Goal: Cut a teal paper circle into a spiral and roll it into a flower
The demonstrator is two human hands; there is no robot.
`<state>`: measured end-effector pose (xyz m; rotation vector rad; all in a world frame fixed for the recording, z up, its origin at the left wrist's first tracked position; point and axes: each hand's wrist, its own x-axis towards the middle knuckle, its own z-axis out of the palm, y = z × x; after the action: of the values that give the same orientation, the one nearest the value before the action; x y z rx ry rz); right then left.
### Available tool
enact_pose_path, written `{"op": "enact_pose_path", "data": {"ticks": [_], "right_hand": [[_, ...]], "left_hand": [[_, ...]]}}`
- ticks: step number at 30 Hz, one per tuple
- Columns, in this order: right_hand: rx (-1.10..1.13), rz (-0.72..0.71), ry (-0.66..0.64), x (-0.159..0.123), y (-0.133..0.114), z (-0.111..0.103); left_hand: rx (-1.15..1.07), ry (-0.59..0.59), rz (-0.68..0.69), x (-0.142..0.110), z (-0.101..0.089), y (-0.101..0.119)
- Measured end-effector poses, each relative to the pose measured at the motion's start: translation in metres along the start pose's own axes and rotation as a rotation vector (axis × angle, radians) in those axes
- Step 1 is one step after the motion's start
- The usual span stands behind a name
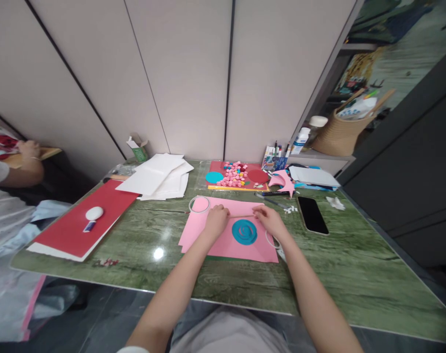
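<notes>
Soft gray cloth [226, 334] shows beside the front edge of the table [355, 294]. The left hand [217, 219] and right hand [270, 219] pinch a thin, straight pink strip [241, 215], one at each end. It runs over smooth pink paper [223, 248], between the back edge and a flat, round blue swirl [239, 234].

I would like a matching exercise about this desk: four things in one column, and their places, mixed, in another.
Things:
1. blue spiral disc
2. phone
3. white rounded object
4. thin strip

Places:
A. on the red sheet at the left
B. held between the left hand and right hand
C. right of the pink sheet
D. on the pink sheet

Pairs: 1-D, 2-C, 3-A, 4-B
</notes>
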<state>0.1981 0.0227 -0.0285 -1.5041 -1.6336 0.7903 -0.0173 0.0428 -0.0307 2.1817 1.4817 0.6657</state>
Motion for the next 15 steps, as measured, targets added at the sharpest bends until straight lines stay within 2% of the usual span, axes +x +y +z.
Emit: {"op": "enact_pose_path", "data": {"ticks": [3, 6, 11, 15], "right_hand": [[-0.017, 0.006, 0.019, 0.0, -0.002, -0.001], [0.029, 0.021, -0.092, 0.0, -0.002, -0.003], [-0.094, 0.011, -0.204, -0.004, -0.004, -0.005], [-0.253, 0.002, -0.21, -0.007, -0.006, 0.004]], "left_hand": [[-0.033, 0.007, 0.011, 0.006, 0.01, -0.003], [-0.054, 0.052, 0.051, 0.014, 0.016, -0.003], [0.033, 0.08, 0.11, 0.011, 0.009, 0.0], [0.059, 0.011, 0.104, -0.001, 0.003, 0.007]]}}
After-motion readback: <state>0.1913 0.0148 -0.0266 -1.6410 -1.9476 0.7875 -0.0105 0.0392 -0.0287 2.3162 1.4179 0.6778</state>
